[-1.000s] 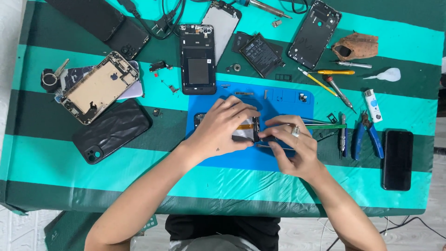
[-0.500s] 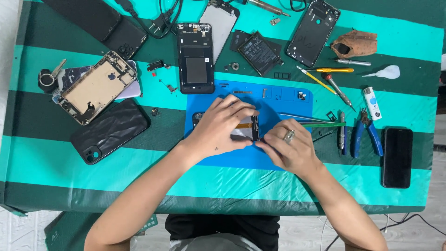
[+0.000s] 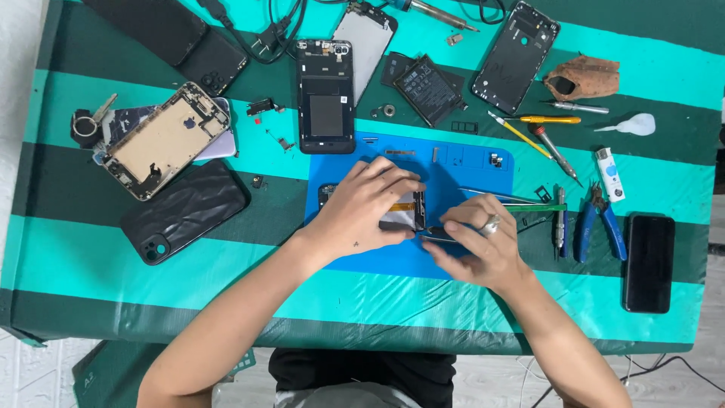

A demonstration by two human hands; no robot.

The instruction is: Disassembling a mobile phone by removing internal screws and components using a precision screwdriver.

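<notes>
An opened phone (image 3: 402,211) lies on the blue work mat (image 3: 468,162) in the middle of the table. My left hand (image 3: 365,209) presses down on it, fingers spread over its body. My right hand (image 3: 477,245), with a ring on one finger, pinches a thin dark part (image 3: 438,237) at the phone's right edge. Most of the phone is hidden under both hands.
Around the mat lie a black phone frame (image 3: 326,94), a back cover (image 3: 516,57), a battery (image 3: 427,88), a gold phone chassis (image 3: 166,140), a black case (image 3: 184,210), screwdrivers (image 3: 532,132), blue pliers (image 3: 600,227), tweezers (image 3: 513,202) and a dark phone (image 3: 648,262) at right.
My right hand has slid slightly rightward and down along the phone's edge, its fingers now pinching lower. My left hand stays on the phone.
</notes>
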